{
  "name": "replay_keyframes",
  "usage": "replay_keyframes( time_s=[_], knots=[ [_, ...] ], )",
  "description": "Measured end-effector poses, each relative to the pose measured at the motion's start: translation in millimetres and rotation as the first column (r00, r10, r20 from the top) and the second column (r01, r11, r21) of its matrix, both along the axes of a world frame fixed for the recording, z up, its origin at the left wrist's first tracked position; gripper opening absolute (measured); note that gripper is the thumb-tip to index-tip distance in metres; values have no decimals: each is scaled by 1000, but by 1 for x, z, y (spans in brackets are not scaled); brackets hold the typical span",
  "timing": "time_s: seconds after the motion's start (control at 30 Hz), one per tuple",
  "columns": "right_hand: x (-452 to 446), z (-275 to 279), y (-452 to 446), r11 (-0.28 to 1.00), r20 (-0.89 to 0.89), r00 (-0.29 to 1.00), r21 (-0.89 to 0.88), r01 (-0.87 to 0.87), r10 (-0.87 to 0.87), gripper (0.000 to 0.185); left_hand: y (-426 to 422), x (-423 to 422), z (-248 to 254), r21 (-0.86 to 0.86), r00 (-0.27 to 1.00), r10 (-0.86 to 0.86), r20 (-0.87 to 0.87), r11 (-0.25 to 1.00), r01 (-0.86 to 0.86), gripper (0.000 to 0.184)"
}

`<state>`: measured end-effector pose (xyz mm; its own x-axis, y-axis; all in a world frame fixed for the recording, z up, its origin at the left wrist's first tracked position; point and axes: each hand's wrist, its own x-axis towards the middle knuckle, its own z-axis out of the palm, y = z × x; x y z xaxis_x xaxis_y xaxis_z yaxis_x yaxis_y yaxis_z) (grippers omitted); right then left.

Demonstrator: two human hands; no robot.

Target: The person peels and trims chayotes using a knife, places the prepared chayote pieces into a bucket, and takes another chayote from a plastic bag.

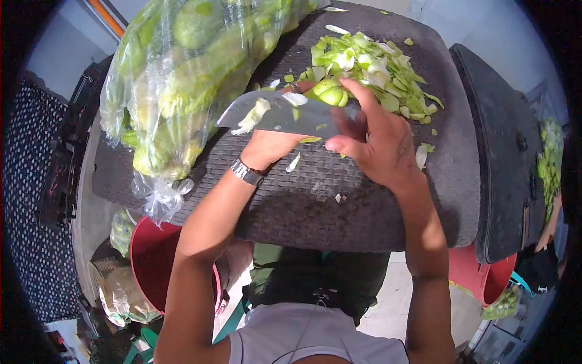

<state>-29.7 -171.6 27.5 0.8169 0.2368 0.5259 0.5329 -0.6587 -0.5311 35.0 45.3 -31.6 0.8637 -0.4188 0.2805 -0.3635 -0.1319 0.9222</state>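
Observation:
A broad knife blade [285, 115] with bits of green and white peel stuck on it lies across the view, its tip pointing left. My right hand [379, 136] is closed around the knife's handle end at the blade's right. Behind the blade, my left hand [276, 145], with a metal watch on the wrist, holds a pale green vegetable [330, 92]; most of its fingers are hidden by the blade. A heap of green and white peelings [376, 73] lies on the dark woven table [291, 212], just beyond my hands.
A clear plastic bag [194, 79] full of green vegetables covers the table's left side. Red buckets [154, 261] stand below at left and right. A dark chair back [503, 151] adjoins the table's right edge. Part of another person's arm [550, 224] shows at far right.

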Motion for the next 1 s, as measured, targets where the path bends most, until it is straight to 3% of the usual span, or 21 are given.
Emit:
replay_keyframes(
  time_s=[0.1, 0.3, 0.4, 0.6, 0.7, 0.8, 0.9, 1.0],
  knots=[
    [1, -2, 0, 1000, 33, 999, 10, -6, 6, 81, 2, 2, -1, 82, 993, -28, 112, 996, 19, 68],
    [3, 1, -4, 996, -26, 998, 65, -58, 60, 82, -3, -8, 7, -27, 999, -4, -33, 1000, 3, 76],
    [-2, 12, -4, 999, -154, 987, 23, -35, 39, 86, -4, -8, 13, -81, 997, -58, -57, 995, 54, 75],
    [1, 4, -5, 998, -110, 993, 33, -45, 48, 84, -5, -13, 23, -29, 995, -96, 16, 995, 97, 51],
    [4, -1, -6, 995, -92, 993, 85, -60, 68, 80, -8, -18, 24, 84, 988, 50, 146, 995, -63, 43],
    [2, 2, -7, 995, -149, 987, 81, -50, 62, 73, -12, -25, 41, 136, 971, 92, 219, 983, -124, 46],
    [6, -6, -7, 984, -133, 987, 169, -63, 86, 68, -18, -33, 45, 127, 938, 218, 270, 957, -259, 65],
    [5, -1, -3, 978, -133, 988, 203, -53, 81, 63, -21, -32, 33, 139, 819, 274, 504, 910, -390, 64]
  ],
)
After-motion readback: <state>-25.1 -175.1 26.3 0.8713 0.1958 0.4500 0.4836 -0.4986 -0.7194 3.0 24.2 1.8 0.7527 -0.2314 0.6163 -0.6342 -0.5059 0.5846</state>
